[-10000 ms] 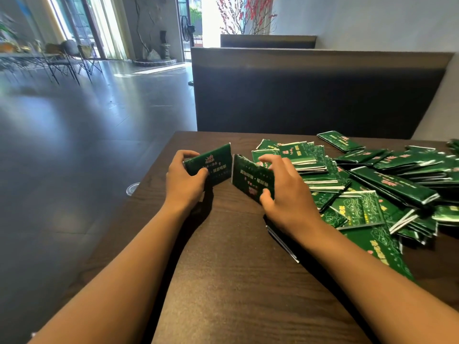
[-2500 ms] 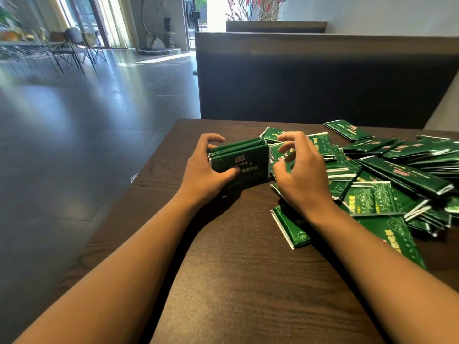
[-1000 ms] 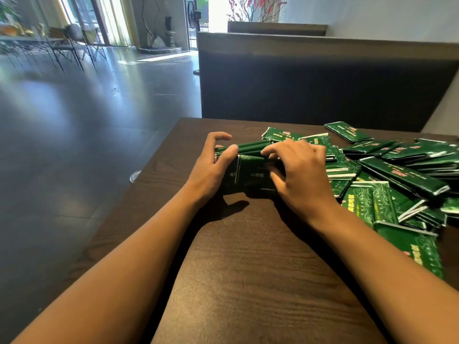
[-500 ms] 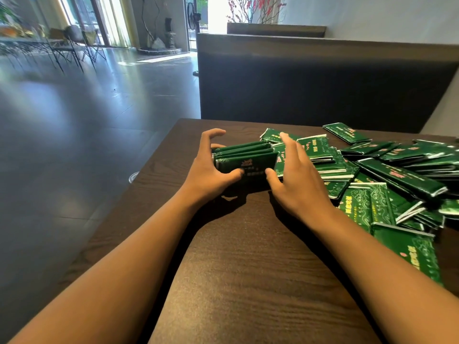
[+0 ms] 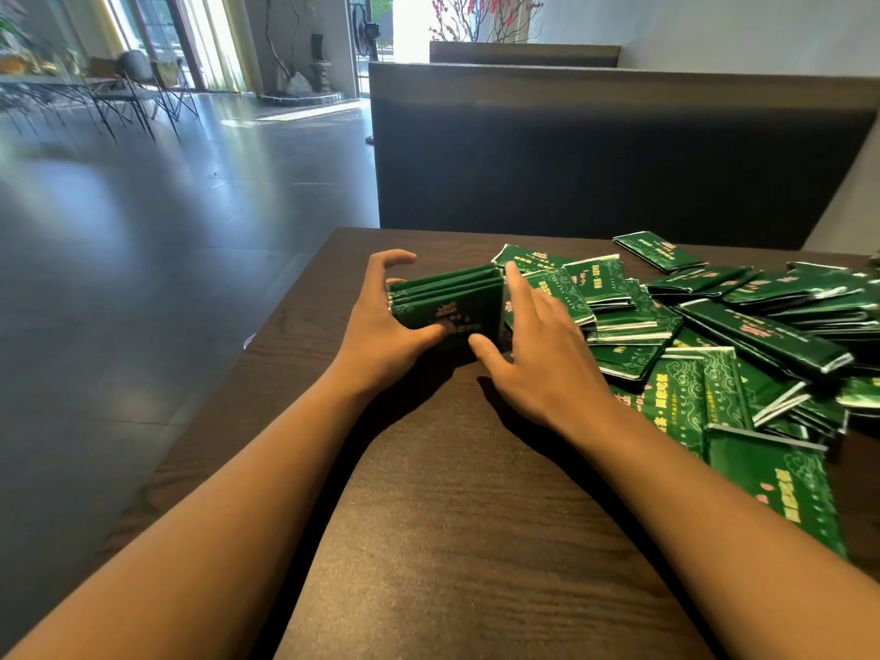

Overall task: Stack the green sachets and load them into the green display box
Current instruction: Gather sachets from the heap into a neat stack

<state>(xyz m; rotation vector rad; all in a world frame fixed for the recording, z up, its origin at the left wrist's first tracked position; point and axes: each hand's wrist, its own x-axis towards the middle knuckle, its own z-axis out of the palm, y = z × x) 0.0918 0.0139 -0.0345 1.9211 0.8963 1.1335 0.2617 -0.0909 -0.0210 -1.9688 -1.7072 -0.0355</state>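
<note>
Left fingers [image 5: 397,259] curled round stack [image 5: 447,302], thumb on its face. Right fingers [image 5: 516,290] now straight, flat against stack's 3 o'clock end, no longer over top. Stack on edge on counter [image 5: 452,493], squared. Pile [image 5: 743,335] at 3 o'clock remains; box unseen.

Stack of sachets [image 5: 447,302] on table [image 5: 452,516] btwn hands — loose pile [image 5: 738,335] just right, bench [image 5: 595,150] behind.

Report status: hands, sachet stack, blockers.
Left hand grips the sachet stack, standing on edge on the table. Right hand open, fingers against stack's right end. Loose sachets piled right. Display box not in view.
</note>
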